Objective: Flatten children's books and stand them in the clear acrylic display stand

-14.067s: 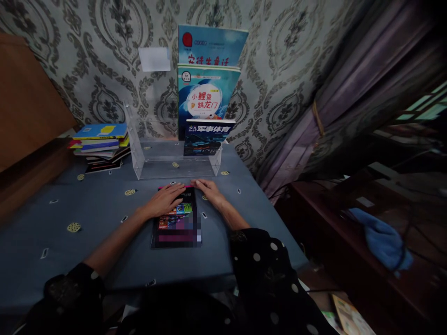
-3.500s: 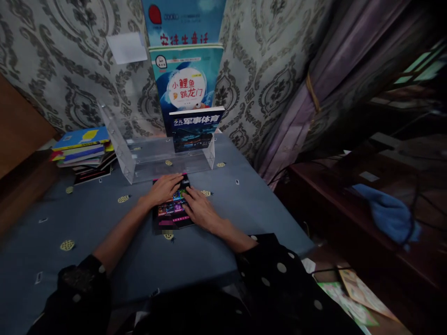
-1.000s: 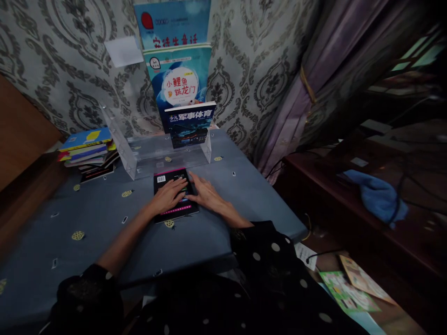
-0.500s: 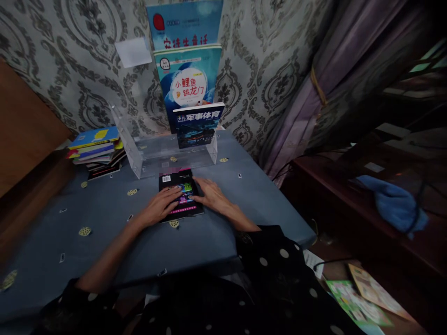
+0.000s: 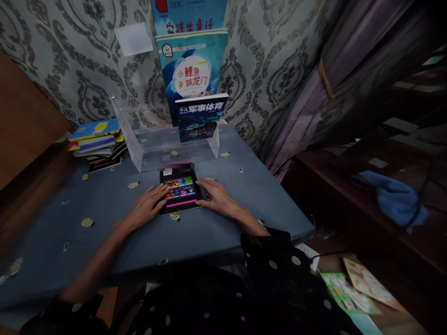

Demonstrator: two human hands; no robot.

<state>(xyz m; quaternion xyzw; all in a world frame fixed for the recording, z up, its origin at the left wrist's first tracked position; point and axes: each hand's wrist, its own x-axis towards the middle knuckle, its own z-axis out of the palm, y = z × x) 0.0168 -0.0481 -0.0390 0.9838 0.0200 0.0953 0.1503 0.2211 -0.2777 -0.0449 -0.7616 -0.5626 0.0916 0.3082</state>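
Observation:
A black book (image 5: 181,188) with colourful pictures and a pink band lies flat on the blue patterned tablecloth (image 5: 195,237). My left hand (image 5: 148,204) rests at its left side, fingers stretched over the cover's edge. At the right side is my right hand (image 5: 218,197), its thumb apart from the fingers and its fingertips by the book's edge. Behind the book stands a clear plastic rack (image 5: 138,156). A dark blue book (image 5: 199,121) stands upright in it, with a teal book (image 5: 192,70) and a taller blue book (image 5: 192,16) behind.
Several books in a stack (image 5: 99,144) sit at the table's back left. The patterned wall (image 5: 251,70) closes off the back. A purple curtain (image 5: 307,107) hangs at the right. Beyond the table are a blue cloth (image 5: 393,197) and booklets (image 5: 349,293) lying low down.
My hands have moved apart towards the book's two sides, uncovering more of its cover. The view has shifted slightly. The book remains flat on the table.

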